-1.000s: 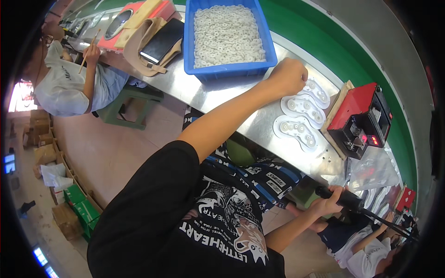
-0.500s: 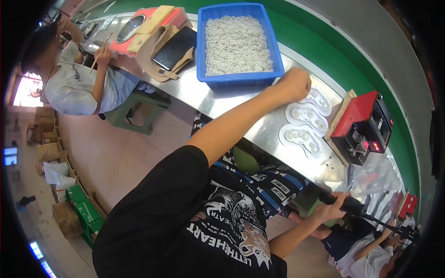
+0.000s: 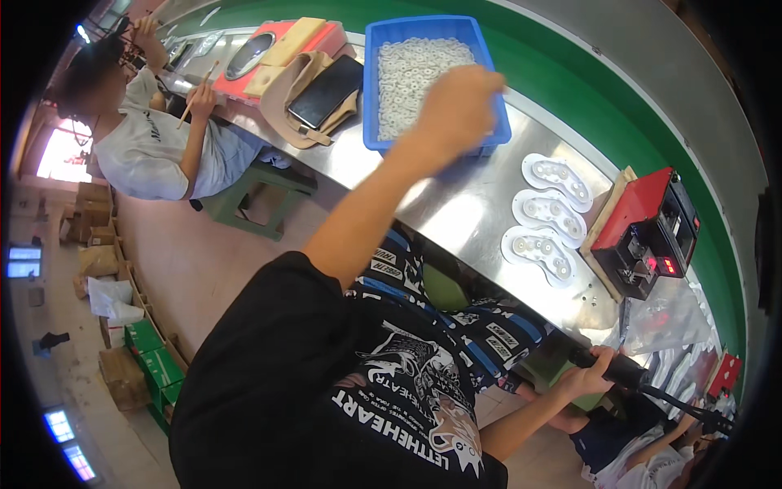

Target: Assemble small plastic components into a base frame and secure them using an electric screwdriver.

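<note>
My left hand (image 3: 460,110), smeared by motion, hangs over the right side of a blue bin (image 3: 373,90). The bin holds a heap of small white ring-shaped parts (image 3: 407,69). I cannot make out whether its fingers grip anything. At the lower right, my right hand (image 3: 588,375) is wrapped round a black electric screwdriver (image 3: 626,372) with a cable. Between the hands, three white curved plastic pieces (image 3: 515,246) lie in a row on the metal table (image 3: 456,220), each with several round parts set in it.
A red and black machine (image 3: 643,236) with a lit display stands right of the row. Loose screws (image 3: 588,297) and clear plastic bags (image 3: 668,314) lie nearby. A phone (image 3: 326,91) rests on a tan cap left of the bin. Other people sit at both ends.
My left hand has moved left from the farthest white piece to above the bin, uncovering that piece. My right hand still holds the electric screwdriver.
</note>
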Demonstrator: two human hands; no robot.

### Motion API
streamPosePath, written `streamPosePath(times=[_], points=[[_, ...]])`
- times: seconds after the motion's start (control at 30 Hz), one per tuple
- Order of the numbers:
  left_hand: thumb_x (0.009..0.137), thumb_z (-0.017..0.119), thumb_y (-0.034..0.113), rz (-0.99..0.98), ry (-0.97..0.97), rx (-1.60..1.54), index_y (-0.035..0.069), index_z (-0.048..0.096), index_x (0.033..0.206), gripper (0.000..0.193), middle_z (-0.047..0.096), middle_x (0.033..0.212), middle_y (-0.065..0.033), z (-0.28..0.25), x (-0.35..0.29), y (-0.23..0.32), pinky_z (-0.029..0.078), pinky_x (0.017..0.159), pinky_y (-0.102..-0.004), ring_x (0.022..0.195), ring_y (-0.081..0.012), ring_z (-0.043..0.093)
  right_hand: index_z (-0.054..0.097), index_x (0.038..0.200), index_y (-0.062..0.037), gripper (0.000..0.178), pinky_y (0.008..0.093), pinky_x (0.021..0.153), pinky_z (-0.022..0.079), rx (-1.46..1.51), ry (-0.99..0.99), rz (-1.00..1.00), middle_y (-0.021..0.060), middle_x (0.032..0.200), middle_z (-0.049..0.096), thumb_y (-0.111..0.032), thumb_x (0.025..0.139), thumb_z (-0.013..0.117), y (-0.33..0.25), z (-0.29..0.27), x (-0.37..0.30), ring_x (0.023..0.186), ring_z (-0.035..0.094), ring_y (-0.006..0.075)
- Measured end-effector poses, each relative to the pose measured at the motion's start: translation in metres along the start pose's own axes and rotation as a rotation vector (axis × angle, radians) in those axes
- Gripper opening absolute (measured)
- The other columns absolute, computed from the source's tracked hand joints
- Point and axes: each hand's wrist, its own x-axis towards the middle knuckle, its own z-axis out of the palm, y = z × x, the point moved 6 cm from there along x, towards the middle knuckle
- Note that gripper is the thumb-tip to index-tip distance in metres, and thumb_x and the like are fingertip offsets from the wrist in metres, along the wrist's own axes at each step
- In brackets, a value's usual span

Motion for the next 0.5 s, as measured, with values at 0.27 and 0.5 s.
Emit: streamPosePath(times=[0.27,0.5], points=[[0.077,0.075,0.007,-0.166,-0.611,-0.054,-0.002,0.076,0.102,0.027,0.074,0.090,-0.0216,0.027,-0.016,-0.076,0.057,0.078,-0.0380,0.085,-0.0326,0.074,0.051,0.127,0.0105,0.043,0.0271,0.068,0.046,0.012,-0.056,-0.030,0.0049,0.075,0.057,0.006,0.086,0.063,0.012,0.003,0.003,0.067,0.053,0.0135],[0.084,0.072,0.014,-0.040,-0.459,0.064,-0.003,0.076,0.095,0.021,0.075,0.086,-0.0211,0.040,-0.004,-0.074,0.056,0.074,-0.0375,0.078,-0.0304,0.073,0.058,0.118,0.0055,0.029,0.0266,0.066,0.047,-0.027,0.083,0.030,0.0031,0.078,0.059,0.002,0.090,0.066,0.010,-0.008,-0.002,0.068,0.054,0.0117]])
